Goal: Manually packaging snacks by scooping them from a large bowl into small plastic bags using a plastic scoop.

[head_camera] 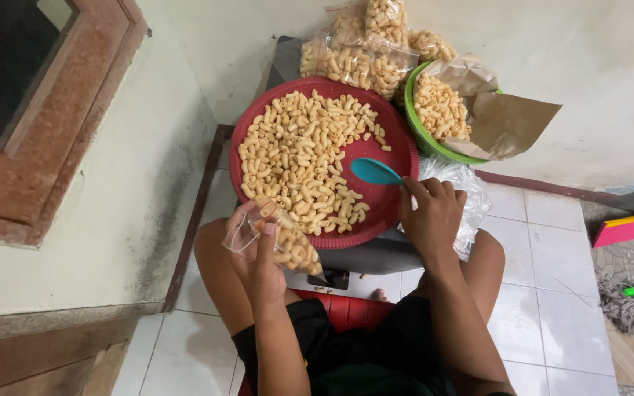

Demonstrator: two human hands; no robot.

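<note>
Right now our left hand (258, 260) pinches the top of a small clear bag (288, 242), partly filled with puffy snacks, just over the near edge of the red tray (394, 158). Our right hand (431, 216) is curled tight around the handle of a teal scoop (374, 171), which lies low over a bare part of the tray beside the snack pile (299, 158).

We think snacks could spill onto the floor, because the bag's mouth looks small and floppy and hangs past the tray. The bag could also slip, since only our fingertips hold it. The scoop sits well to the right of the bag, with the snack pile between them.
</note>
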